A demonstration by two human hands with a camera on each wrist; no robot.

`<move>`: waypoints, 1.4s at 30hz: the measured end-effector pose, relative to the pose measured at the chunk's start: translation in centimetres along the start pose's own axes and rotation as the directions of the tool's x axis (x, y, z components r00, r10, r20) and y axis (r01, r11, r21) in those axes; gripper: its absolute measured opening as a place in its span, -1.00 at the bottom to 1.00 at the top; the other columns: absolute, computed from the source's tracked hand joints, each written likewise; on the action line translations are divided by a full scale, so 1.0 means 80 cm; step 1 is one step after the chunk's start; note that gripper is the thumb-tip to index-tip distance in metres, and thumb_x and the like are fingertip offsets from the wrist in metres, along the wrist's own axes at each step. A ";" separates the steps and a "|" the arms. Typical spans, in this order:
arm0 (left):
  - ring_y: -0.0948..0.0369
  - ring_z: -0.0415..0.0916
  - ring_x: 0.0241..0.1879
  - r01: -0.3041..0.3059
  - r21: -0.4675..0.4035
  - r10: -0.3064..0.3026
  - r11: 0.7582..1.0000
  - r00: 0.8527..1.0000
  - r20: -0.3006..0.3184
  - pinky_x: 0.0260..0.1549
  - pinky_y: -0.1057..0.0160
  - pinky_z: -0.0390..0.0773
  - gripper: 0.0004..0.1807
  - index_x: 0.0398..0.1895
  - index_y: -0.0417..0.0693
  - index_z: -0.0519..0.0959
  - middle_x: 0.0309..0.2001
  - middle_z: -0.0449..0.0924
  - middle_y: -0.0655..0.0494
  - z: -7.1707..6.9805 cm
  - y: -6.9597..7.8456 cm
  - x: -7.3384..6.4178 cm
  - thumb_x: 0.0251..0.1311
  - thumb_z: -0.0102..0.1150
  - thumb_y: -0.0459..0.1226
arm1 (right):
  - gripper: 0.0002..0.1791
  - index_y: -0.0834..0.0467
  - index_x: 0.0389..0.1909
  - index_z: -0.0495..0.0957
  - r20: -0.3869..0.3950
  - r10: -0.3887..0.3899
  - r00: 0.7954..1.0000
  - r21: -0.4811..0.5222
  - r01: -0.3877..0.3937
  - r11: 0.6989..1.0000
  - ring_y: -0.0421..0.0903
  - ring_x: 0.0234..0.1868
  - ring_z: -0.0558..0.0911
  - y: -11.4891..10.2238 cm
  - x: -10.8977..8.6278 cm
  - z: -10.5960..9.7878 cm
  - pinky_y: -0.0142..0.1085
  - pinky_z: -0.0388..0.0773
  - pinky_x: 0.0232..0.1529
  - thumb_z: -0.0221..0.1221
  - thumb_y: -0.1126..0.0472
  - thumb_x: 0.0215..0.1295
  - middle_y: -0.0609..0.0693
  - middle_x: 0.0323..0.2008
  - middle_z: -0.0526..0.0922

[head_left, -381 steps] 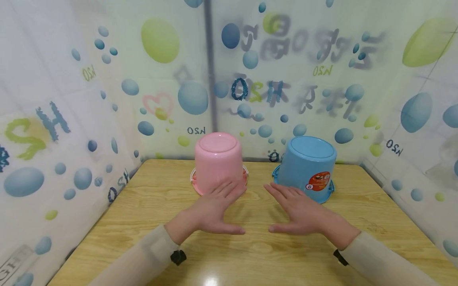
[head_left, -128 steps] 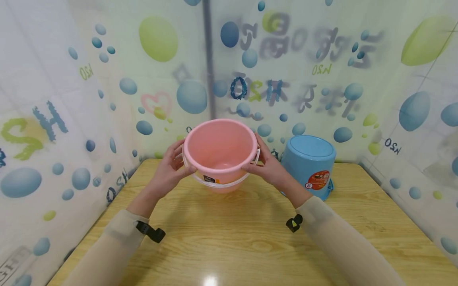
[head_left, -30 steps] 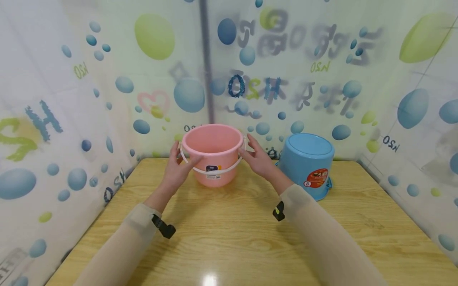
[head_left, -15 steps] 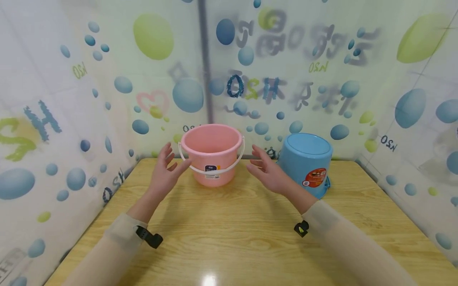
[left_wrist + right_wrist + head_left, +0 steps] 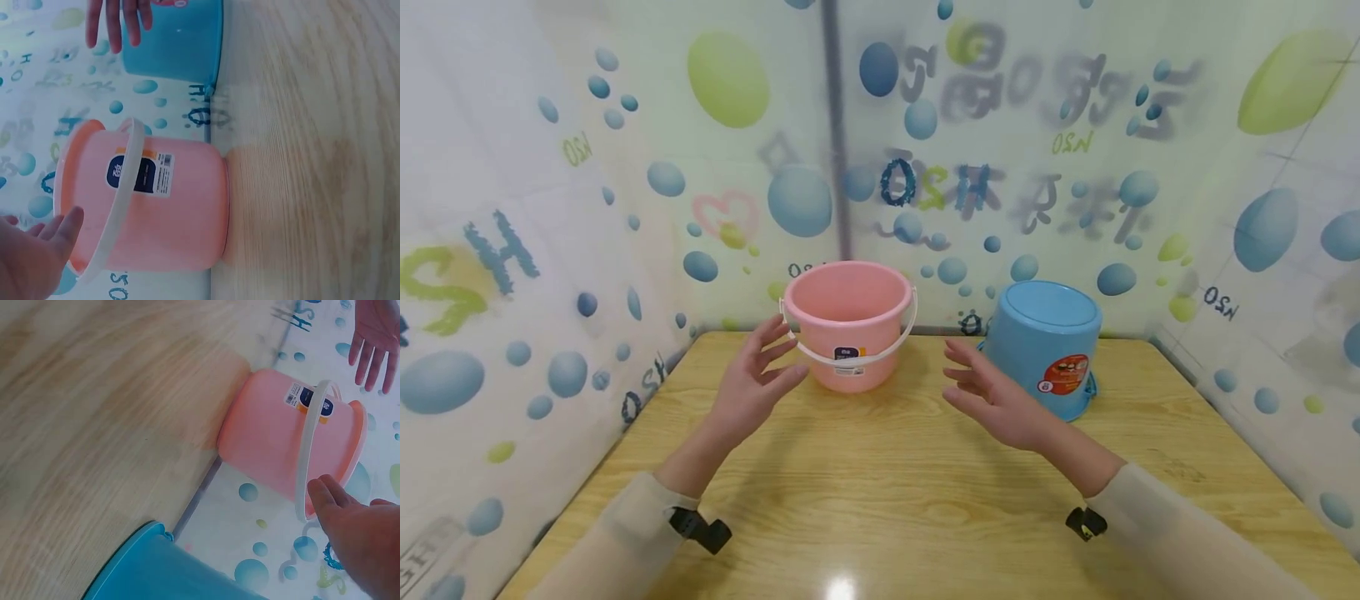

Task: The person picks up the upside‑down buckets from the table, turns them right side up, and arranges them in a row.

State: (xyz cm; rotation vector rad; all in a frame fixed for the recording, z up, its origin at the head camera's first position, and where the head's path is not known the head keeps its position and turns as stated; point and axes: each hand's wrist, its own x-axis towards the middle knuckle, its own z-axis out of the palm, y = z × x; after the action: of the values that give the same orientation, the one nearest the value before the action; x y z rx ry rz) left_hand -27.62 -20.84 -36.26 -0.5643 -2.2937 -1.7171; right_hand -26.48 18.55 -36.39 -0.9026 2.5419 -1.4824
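Note:
A pink bucket (image 5: 887, 333) stands upright on the wooden table, its mouth facing up and its white handle (image 5: 850, 362) hanging across the front below a label. My left hand (image 5: 752, 387) is in the air at the bucket's near left, fingers relaxed and holding nothing. Between the two buckets, my right hand (image 5: 1000, 400) hovers with loosely bent fingers, also holding nothing. Behind and to the right of it, a blue bucket (image 5: 1037, 350) sits upside down, a red sticker on its side. The left wrist view shows the pink bucket (image 5: 181, 219) beside my left fingers.
The wooden table (image 5: 880, 500) reaches back to a curtain (image 5: 1037, 108) printed with blue and green bubbles, which hangs behind and on both sides. A black band with a small device (image 5: 700, 529) is on my left wrist, and a similar one (image 5: 1086, 522) on my right.
The pink bucket, upside down at first, was turned mouth up between both hands and set on the table. Both hands have since let go and drawn back towards me. The blue bucket stayed put.

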 end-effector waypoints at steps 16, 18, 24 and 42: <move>-0.24 0.33 0.62 -0.116 -0.082 0.138 0.990 0.922 0.363 0.40 0.08 0.65 -0.09 0.73 0.04 0.23 0.71 0.22 -0.09 0.070 0.015 -0.020 0.42 0.48 -0.27 | -0.21 0.00 0.80 0.00 0.040 -0.019 0.999 -0.096 0.023 0.995 0.36 0.61 0.42 0.009 -0.067 -0.013 0.37 0.49 0.46 0.14 0.10 0.74 0.23 0.73 0.20; -0.19 0.34 0.62 -0.109 -0.069 0.127 0.992 0.908 0.398 0.42 0.02 0.64 -0.06 0.75 0.04 0.20 0.71 0.23 -0.05 0.081 0.015 -0.020 0.41 0.50 -0.25 | -0.21 -0.03 0.80 0.02 0.038 -0.004 0.999 -0.112 0.008 0.994 0.33 0.61 0.44 0.011 -0.074 -0.014 0.21 0.56 0.48 0.14 0.08 0.73 0.20 0.73 0.21; -0.07 0.36 0.62 -0.046 -0.039 0.059 0.998 0.876 0.480 0.46 -0.10 0.59 -0.03 0.77 0.16 0.18 0.72 0.23 0.04 0.108 0.012 -0.021 0.40 0.52 -0.17 | -0.21 -0.07 0.79 0.04 0.041 0.040 0.998 -0.130 -0.034 0.991 0.34 0.59 0.46 0.021 -0.093 -0.017 -0.03 0.63 0.43 0.16 0.07 0.72 0.20 0.72 0.23; -0.12 0.33 0.65 -0.036 -0.012 0.037 0.999 0.797 0.603 0.47 0.06 0.58 -0.04 0.77 0.26 0.16 0.71 0.25 0.06 0.169 -0.004 -0.008 0.43 0.49 -0.11 | -0.19 0.12 0.78 0.02 0.026 0.194 0.981 -0.135 -0.188 0.973 0.49 0.55 0.43 0.052 -0.137 -0.047 0.34 0.65 0.29 0.17 0.07 0.72 0.39 0.69 0.19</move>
State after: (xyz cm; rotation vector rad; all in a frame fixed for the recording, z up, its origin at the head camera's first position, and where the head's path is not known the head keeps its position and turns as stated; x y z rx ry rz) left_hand -26.47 -8.12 -40.78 -1.3166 -2.6515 -1.6870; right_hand -20.60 28.60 -40.26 -0.6696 2.6378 -1.2441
